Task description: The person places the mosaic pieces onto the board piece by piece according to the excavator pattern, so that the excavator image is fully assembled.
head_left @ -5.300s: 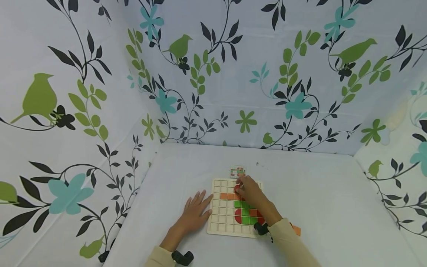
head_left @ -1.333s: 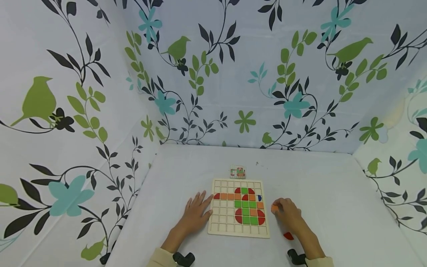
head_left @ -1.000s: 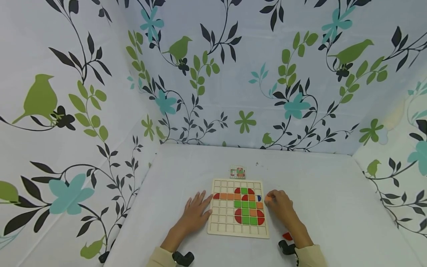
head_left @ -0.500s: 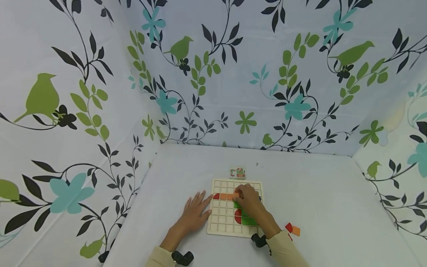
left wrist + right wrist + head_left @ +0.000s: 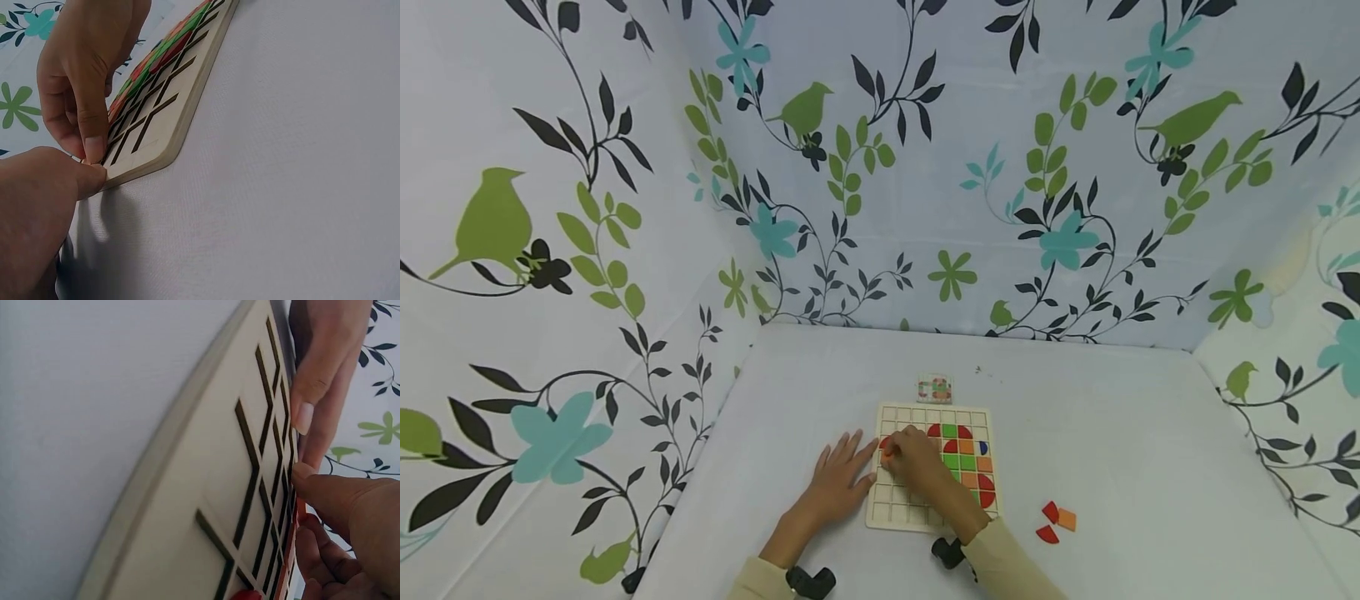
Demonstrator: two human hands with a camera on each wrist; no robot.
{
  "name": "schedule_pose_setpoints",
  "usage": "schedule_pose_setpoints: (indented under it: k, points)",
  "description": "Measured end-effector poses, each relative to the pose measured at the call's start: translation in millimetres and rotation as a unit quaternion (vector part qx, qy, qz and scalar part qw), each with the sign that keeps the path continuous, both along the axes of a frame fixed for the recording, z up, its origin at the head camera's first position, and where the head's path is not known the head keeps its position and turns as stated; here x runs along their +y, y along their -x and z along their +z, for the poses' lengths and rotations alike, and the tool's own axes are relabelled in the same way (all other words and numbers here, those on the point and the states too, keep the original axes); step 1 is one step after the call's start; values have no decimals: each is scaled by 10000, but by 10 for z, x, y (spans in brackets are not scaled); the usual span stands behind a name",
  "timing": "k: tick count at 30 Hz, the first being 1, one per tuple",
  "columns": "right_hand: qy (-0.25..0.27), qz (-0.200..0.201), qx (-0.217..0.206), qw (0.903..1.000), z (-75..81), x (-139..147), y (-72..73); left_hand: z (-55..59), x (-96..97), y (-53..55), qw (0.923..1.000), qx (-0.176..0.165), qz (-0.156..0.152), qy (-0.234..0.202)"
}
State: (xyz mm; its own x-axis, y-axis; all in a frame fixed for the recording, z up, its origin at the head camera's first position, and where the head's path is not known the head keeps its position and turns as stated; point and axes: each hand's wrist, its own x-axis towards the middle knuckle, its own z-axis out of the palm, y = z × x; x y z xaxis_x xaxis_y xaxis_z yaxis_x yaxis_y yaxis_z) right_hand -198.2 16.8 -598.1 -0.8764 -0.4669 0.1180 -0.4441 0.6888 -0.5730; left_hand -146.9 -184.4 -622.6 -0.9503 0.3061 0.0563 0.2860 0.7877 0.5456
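Observation:
A pale wooden grid board (image 5: 895, 515) lies on the white table, its right part filled with red, green and orange tiles and a blue piece. My left hand (image 5: 837, 477) rests with fingers spread at the board's left edge, thumb and fingertips against it. Over the board's left column, my right hand (image 5: 920, 461) pinches an orange tile (image 5: 886, 457) between thumb and fingers, just below a red rounded piece (image 5: 883, 442). From the right wrist, an orange edge (image 5: 302, 507) shows between thumb and fingertips, close over the grid. The right hand hides part of the orange row.
A small pattern card (image 5: 934, 388) lies just beyond the board's far edge. To the right of the board are two loose red quarter-round pieces, one of them nearest the front (image 5: 1047, 535), and an orange square (image 5: 1066, 519). Patterned cloth (image 5: 880, 208) hangs behind the table.
My right hand has carried the orange tile from right of the board leftward across it to the left column. Since the oldest frame, a red piece has appeared at the orange row's left end. Left hand unmoved.

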Motion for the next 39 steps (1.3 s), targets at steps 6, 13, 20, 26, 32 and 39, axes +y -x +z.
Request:
schedule_pose_setpoints:
  k: [6, 13, 20, 26, 32, 39]
  points:
    - [-204, 231, 13, 9995, 34, -13, -13, 12, -3, 11, 9996, -100, 30, 272]
    - [-380, 358, -58, 9986, 64, 22, -29, -58, -4, 21, 9999, -13, 93, 130]
    - [-330, 422, 41, 9986, 39, 30, -12, -92, -27, 21, 9999, 132, 49, -65]
    - [-280, 380, 154, 9988, 71, 102, -43, -24, -7, -3, 10000, 66, 34, -1]
    - [269, -92, -370, 9989, 204, 454, -91, -17, 13, -12, 9999, -30, 134, -23]
    - [253, -921, -856, 9917, 363, 1173, -275, -49, 44, -12, 9995, -95, 251, 143]
